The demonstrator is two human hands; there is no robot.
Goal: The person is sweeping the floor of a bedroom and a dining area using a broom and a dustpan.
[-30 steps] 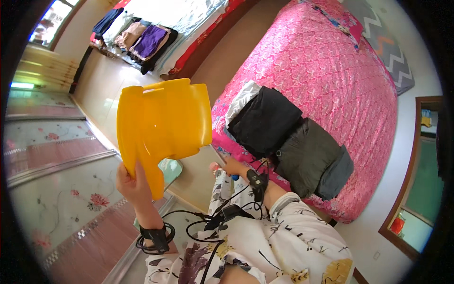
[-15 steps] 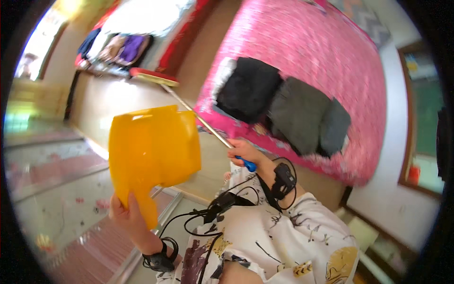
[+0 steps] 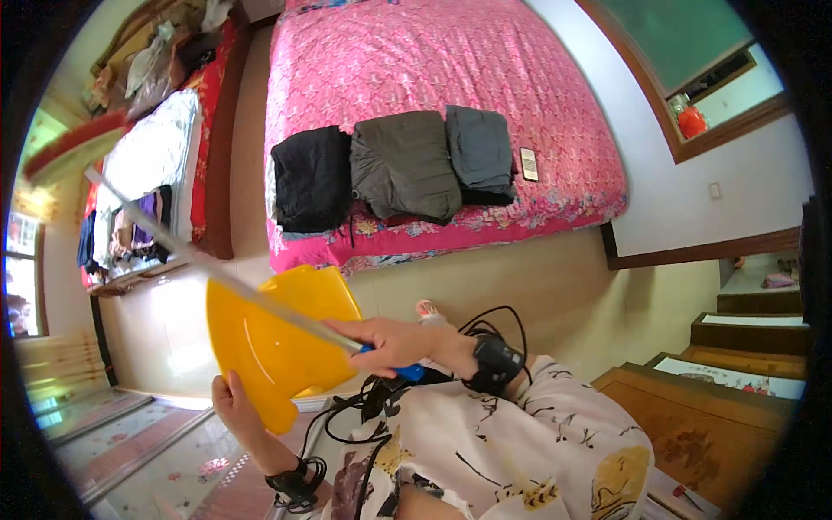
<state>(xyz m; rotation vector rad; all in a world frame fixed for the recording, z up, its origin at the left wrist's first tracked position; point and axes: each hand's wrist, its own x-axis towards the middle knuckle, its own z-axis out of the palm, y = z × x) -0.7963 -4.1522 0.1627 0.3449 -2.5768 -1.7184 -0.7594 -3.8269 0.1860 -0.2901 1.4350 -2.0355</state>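
I have the left hand [image 3: 238, 409] clasping the dustpan's [image 3: 282, 357] handle; the right hand [image 3: 390, 341], just right of the dustpan, grips the broom [image 3: 225, 277] by its blue end, the pole slanting leftward over the dustpan toward a blurred head [image 3: 74, 149].

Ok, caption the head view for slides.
Left hand holds curved yellow plastic piece, right hand a blue-handled pole; folded clothes on pink bed.

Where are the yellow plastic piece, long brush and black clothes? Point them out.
Yellow plastic piece [image 3: 270, 353]: head view, broad middle.
Long brush [image 3: 205, 267]: head view, metal pole.
Black clothes [image 3: 312, 178]: head view, upper side.
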